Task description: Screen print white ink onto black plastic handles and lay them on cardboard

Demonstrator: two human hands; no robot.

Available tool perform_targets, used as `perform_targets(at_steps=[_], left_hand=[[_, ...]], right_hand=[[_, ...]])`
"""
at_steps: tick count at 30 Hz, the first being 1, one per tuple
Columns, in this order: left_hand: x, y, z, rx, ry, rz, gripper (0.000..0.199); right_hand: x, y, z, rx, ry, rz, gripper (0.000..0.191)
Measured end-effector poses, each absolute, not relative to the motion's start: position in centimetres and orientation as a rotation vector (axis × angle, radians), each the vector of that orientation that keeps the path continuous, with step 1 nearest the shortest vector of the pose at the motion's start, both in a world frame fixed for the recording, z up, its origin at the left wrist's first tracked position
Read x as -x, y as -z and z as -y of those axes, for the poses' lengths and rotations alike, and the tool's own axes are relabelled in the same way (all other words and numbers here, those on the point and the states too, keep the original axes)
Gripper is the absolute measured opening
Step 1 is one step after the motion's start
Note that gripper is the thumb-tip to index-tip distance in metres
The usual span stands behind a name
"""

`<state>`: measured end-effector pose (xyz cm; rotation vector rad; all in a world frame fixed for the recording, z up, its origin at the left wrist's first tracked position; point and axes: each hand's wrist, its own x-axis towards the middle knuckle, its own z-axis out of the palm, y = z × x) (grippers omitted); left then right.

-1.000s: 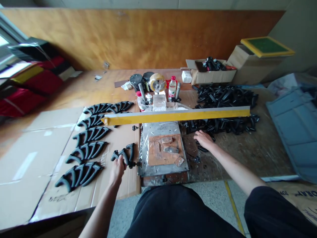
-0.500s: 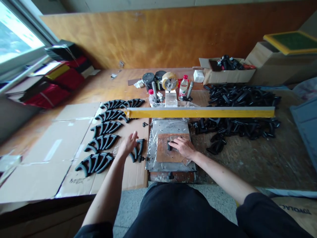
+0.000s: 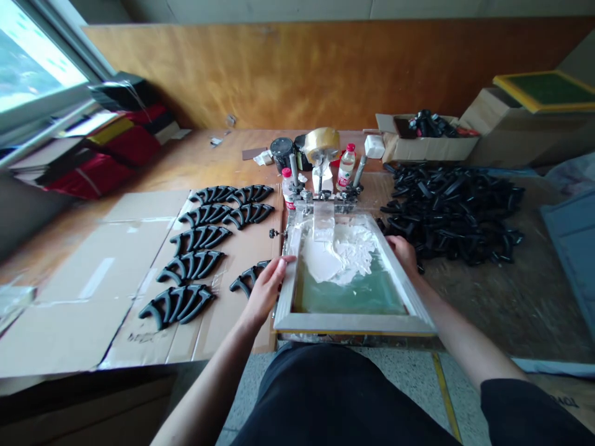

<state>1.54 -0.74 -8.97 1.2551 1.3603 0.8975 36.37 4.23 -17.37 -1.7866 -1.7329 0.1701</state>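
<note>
Brown wood ran across the back as a tall panel [image 3: 297, 74], with a window [image 3: 37, 49] in the upper left of the frame and red bundles [image 3: 97, 176] just below it. Right of centre, low down, a pale metal frame [image 3: 353, 323] lay tilted a little toward the person, its green screen [image 3: 372, 297] partly covered by white paste [image 3: 320, 260]. The left hand [image 3: 266, 286] was closed on the left side of the frame, thumb on top. The right hand [image 3: 403, 253] was at the frame's right side, its fingers partly hidden, so how tightly they closed I cannot tell.

A clamp [image 3: 324, 220] at the far end stood over part of the paste, and the frame blocked the view of whatever was under it. Behind the clamp crowded a tape roll [image 3: 322, 142], a black tub [image 3: 282, 153] and two red-capped bottles [image 3: 346, 166]. Left of centre, black curved pieces [image 3: 176, 303] lay in fanned groups on cardboard [image 3: 116, 272]; one small group [image 3: 244, 282] sat close to the left hand, which partly covered it. A heap of black parts [image 3: 455, 217] filled the right of the frame, near the right hand, with an open carton [image 3: 432, 148] behind it and a blue-grey bin [image 3: 571, 229] at the right edge.
</note>
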Motion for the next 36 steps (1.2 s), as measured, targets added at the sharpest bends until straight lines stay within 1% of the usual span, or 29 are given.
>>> perform_targets(at_steps=[2,3,6,7,8,11,13,17,19,23,25,28,31,33,34,36], left_hand=[[-1.0,12.6,1.3,-1.236,-0.776,-1.395,0.06],[-0.9,14.3,1.4,-1.248,-0.739,-1.426,0.063],[-1.1,18.1,1.0,-1.359,-0.637,-1.562,0.064],[-1.2,18.7,0.8,-1.397,-0.607,-1.599,0.063],[-1.2,19.1,0.7,-1.423,-0.579,-1.622,0.062],[-1.1,19.2,0.4,-1.451,-0.528,-1.634,0.062],[-0.9,19.0,0.4,-1.444,-0.523,-1.617,0.062],[-0.8,18.7,0.5,-1.429,-0.533,-1.605,0.063],[-0.8,18.7,0.5,-1.425,-0.533,-1.612,0.063],[-0.9,18.6,0.5,-1.411,-0.522,-1.614,0.063],[-0.8,18.6,0.6,-1.395,-0.538,-1.587,0.064],[-0.7,18.7,0.7,-1.368,-0.575,-1.548,0.063],[-0.8,18.7,0.7,-1.356,-0.592,-1.567,0.062],[-0.9,18.4,0.7,-1.344,-0.591,-1.576,0.062],[-0.8,18.0,0.6,-1.337,-0.59,-1.569,0.063],[-0.7,16.9,0.6,-1.326,-0.591,-1.53,0.066]], right_hand=[[-35.9,15.6,-5.7,1.709,-0.11,1.714,0.033],[-34.8,14.7,-6.5,1.642,-0.072,1.744,0.036],[-29.2,12.5,-8.5,1.481,0.031,1.958,0.062],[-27.4,12.2,-8.9,1.477,0.04,2.042,0.062],[-25.8,12.0,-9.1,1.484,0.024,2.129,0.056],[-23.5,12.8,-8.2,1.489,-0.127,2.347,0.02],[-23.8,13.7,-6.5,1.379,-0.208,2.472,0.003],[-26.4,14.0,-3.0,0.922,-0.243,2.717,0.022],[-27.5,13.4,-2.5,0.799,-0.292,2.791,0.022],[-27.3,12.9,-3.6,0.935,-0.389,2.722,0.019],[-26.6,13.5,-3.7,0.989,-0.306,2.609,0.024],[-26.3,14.7,-2.4,0.914,-0.2,2.556,0.031],[-26.8,14.7,-1.8,0.852,-0.283,2.607,0.025],[-26.6,14.0,-2.9,0.934,-0.326,2.576,0.018],[-26.3,13.5,-3.9,1.011,-0.322,2.526,0.018],[-25.6,12.2,-6.3,1.191,-0.288,2.392,0.034]])
